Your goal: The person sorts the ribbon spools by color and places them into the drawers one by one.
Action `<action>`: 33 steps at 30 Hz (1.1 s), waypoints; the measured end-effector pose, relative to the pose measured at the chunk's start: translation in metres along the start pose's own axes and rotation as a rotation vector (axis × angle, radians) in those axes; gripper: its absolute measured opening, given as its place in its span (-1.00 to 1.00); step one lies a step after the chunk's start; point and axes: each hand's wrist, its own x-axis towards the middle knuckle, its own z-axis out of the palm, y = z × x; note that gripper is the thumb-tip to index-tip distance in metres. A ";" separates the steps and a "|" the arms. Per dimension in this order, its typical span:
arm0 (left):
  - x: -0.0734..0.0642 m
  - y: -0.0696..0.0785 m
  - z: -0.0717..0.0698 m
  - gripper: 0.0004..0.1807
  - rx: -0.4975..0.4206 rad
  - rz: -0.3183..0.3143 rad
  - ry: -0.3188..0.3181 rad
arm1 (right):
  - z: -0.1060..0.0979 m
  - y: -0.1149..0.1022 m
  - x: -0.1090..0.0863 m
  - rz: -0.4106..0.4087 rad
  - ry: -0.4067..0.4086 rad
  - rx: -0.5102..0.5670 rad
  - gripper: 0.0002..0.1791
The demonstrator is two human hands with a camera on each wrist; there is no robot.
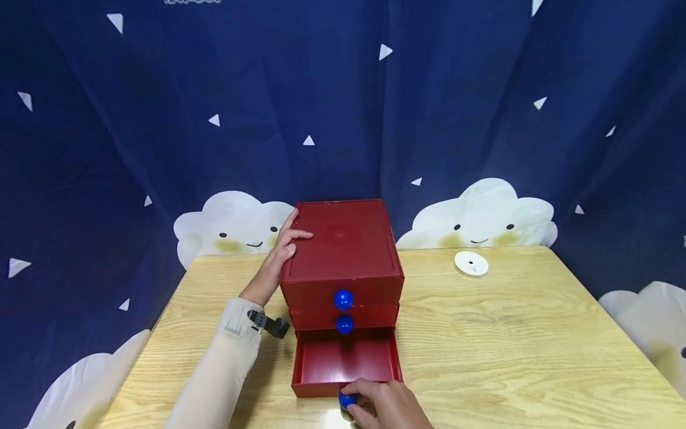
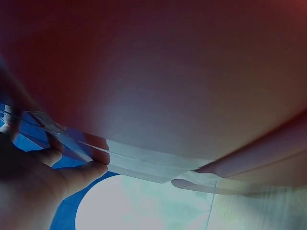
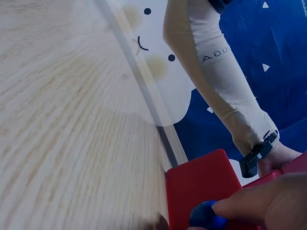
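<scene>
A red three-drawer cabinet (image 1: 342, 238) stands on the wooden table, with a blue ball knob on each drawer. Its bottom drawer (image 1: 348, 360) is pulled out, and the inside shows bare. The right hand (image 1: 388, 405) pinches that drawer's blue knob (image 1: 347, 400) between thumb and fingers; the right wrist view shows the knob (image 3: 207, 215) at the fingertips. The left hand (image 1: 276, 262) rests against the cabinet's left side, fingers spread and reaching over the top edge. In the left wrist view, the cabinet's side (image 2: 158, 86) fills most of the picture beside the left hand (image 2: 43, 177).
A white disc (image 1: 471, 263) with a small dark centre lies at the table's back right. Behind the table (image 1: 509, 333) hangs a dark blue curtain (image 1: 343, 107) with white triangles and smiling clouds. The upper two drawers are closed.
</scene>
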 end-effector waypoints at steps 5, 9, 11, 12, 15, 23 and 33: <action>-0.003 -0.005 -0.001 -0.58 0.000 0.007 0.000 | 0.003 -0.002 -0.003 0.007 -0.017 0.028 -0.78; -0.005 -0.001 0.001 -0.58 0.000 0.001 0.002 | 0.006 -0.004 -0.006 0.009 -0.035 0.048 -0.78; -0.007 -0.001 0.002 -0.58 -0.002 0.000 0.006 | 0.008 -0.004 -0.008 0.000 -0.047 0.044 -0.78; -0.008 -0.001 0.002 -0.58 -0.001 -0.002 0.008 | 0.009 -0.005 -0.010 -0.007 -0.055 0.036 -0.78; -0.011 -0.002 0.004 -0.58 -0.013 -0.018 0.009 | 0.011 -0.004 -0.015 -0.030 -0.075 0.020 -0.78; -0.008 -0.003 0.006 -0.57 -0.026 -0.026 0.002 | 0.008 -0.002 -0.021 -0.053 -0.061 -0.013 -0.79; 0.001 0.001 -0.003 -0.56 0.004 -0.014 -0.017 | 0.004 -0.007 -0.018 -0.020 -0.032 -0.063 -0.83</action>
